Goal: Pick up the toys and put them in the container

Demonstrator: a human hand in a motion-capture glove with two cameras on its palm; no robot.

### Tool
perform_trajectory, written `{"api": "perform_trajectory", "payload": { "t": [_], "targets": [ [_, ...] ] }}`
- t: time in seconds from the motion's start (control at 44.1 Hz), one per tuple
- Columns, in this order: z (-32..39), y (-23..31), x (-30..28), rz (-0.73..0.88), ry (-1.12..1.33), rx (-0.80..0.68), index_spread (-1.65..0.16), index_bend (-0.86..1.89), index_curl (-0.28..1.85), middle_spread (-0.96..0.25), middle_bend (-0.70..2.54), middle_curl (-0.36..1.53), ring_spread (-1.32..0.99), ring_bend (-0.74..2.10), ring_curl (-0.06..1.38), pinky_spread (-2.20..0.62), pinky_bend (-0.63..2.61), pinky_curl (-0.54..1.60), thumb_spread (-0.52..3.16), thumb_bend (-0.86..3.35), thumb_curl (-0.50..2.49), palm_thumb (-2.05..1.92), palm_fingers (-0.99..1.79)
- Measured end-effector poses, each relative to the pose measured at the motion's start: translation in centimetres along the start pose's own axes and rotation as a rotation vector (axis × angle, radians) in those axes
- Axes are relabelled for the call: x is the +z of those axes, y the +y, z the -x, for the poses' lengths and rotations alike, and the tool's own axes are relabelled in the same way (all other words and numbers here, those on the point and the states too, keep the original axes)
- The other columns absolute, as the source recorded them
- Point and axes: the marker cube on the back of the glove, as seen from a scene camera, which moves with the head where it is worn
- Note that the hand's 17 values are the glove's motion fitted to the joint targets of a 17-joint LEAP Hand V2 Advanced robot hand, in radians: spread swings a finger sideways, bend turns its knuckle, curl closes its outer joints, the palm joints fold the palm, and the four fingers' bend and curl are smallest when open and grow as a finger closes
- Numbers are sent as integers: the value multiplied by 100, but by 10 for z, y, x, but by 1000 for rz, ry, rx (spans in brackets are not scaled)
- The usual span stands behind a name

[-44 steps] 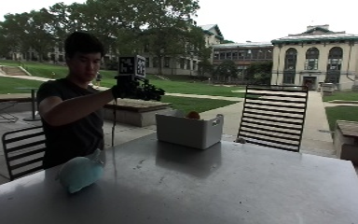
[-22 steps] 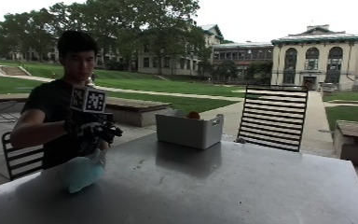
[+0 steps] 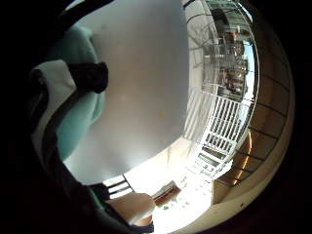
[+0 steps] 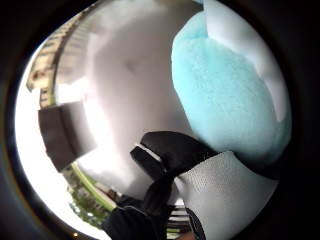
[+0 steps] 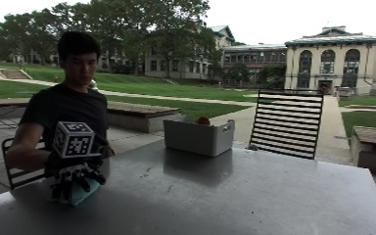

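Far left of the outside view, the gloved right hand is down over a pale blue plush toy lying on the surface near its left end. Fingers are spread and bent over the top of the toy, draped on it. The thumb-side palm view shows the plush filling much of the frame, right up against the palm, with a black fingertip curling in beside it. I'd call that a hand wrapping the toy, not yet lifting it.

Moving right, there's bare metal surface, then the grey container well apart from the toy, near the far edge. Something orange peeks above its rim, probably a toy already in there. Behind it stands a slatted chair.

The risk as I see it: soft plush squashes, so a grip on the fluff alone could let it slide out on the carry across. And the container sits close to the far edge, so a careless drop could nudge it off.
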Motion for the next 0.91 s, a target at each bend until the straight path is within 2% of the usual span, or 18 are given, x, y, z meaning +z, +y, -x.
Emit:
{"api": "perform_trajectory", "payload": {
  "t": [0.159,0.181,0.204,0.249,0.408,0.589,0.612,0.657,0.861,0.884,0.906],
  "targets": [
    [-8,8,12,-17,-28,28,-37,24,16,-15,6,29,-21,109,39,-35,158,38,122,23,31,42,46],
    [-8,9,12,-28,-26,29,-37,29,17,-15,8,28,-23,110,39,-37,154,37,124,24,32,45,53],
    [-7,10,12,-36,-26,28,-37,22,16,-15,6,27,-23,110,39,-37,158,38,124,23,31,44,44],
    [-7,12,12,-52,-32,28,-37,37,21,-16,15,28,-29,113,41,-39,145,35,126,28,34,52,66],
    [-10,3,3,-51,-53,46,-32,58,30,-28,51,39,-39,102,38,-43,105,25,115,38,44,77,108],
    [-3,-6,0,-118,10,81,-26,71,41,-33,78,50,-43,99,38,-46,84,23,104,51,55,99,125],
    [-2,-8,0,-129,10,79,-26,76,43,-33,84,51,-43,100,38,-47,80,22,118,59,56,102,135],
    [-2,-11,1,-139,-11,76,-25,79,45,-33,88,52,-43,101,38,-48,78,23,125,63,57,102,135],
    [-9,-12,-14,-85,-286,71,-19,92,53,-30,104,57,-40,114,43,-49,69,24,160,81,56,97,139],
    [-9,-11,-20,-86,-325,74,-19,96,55,-30,111,59,-40,97,38,-49,75,26,160,82,56,97,129],
    [-8,-9,-27,-93,-355,78,-18,97,55,-29,112,59,-39,96,39,-48,75,27,160,83,57,99,128]
  ]
}}
